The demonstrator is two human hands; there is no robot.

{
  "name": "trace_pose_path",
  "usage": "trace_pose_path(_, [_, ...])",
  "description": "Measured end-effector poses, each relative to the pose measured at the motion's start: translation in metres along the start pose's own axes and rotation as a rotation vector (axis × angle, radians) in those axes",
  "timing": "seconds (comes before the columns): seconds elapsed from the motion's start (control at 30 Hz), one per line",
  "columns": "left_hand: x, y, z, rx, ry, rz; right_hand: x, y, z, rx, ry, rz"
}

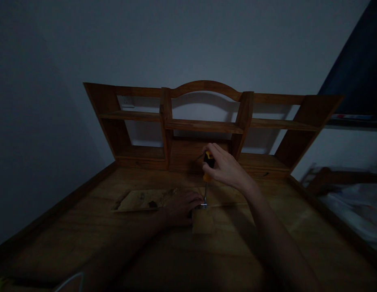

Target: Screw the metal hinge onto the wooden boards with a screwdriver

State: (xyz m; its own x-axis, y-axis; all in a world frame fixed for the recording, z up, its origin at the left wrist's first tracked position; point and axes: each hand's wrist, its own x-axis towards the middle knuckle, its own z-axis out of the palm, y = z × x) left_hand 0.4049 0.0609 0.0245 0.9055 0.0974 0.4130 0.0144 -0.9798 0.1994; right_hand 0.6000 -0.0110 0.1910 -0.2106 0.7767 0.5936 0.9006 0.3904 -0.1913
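In my right hand (221, 164) is a screwdriver (207, 177) with a yellow and black handle, held upright with its shaft pointing down. Its tip meets a small shiny metal piece (203, 205), whose kind is too dark to tell. Beside that piece, my left hand (185, 205) lies low with fingers bent against it, steadying or gripping something dark that is mostly hidden. A small tan block or piece of card (202, 222) sits just in front of the metal piece. Behind my left hand stretches a torn, flat tan sheet (139, 200) with a dark spot.
A wooden shelf unit (203, 126) with several compartments stands at the back of the wooden desktop (93, 227), against the wall. A wall socket (128, 102) shows through its left side. Beyond the right edge lies whitish fabric or plastic (355, 207). The light is dim.
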Motion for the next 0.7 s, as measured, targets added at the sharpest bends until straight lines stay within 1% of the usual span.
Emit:
trace_pose_path(0.13, [0.0002, 0.0009, -0.0009, 0.004, -0.001, 0.000, 0.0000, -0.0002, 0.0008, -0.029, 0.014, 0.032])
trace_pose_path(0.33, [0.0003, -0.0008, 0.0000, -0.023, -0.021, -0.019, -0.0007, -0.0031, -0.0027, -0.032, -0.036, 0.001])
trace_pose_path(0.43, [0.0004, -0.0006, -0.0011, -0.018, -0.032, -0.016, -0.0006, -0.0030, -0.0021, -0.068, -0.028, 0.009])
trace_pose_path(0.53, [0.0003, 0.0007, -0.0023, -0.012, -0.015, -0.007, -0.0003, -0.0016, -0.0014, -0.081, -0.012, 0.016])
trace_pose_path(0.7, [-0.0005, 0.0014, -0.0021, -0.019, 0.003, 0.019, -0.0008, -0.0009, -0.0004, -0.034, -0.025, 0.026])
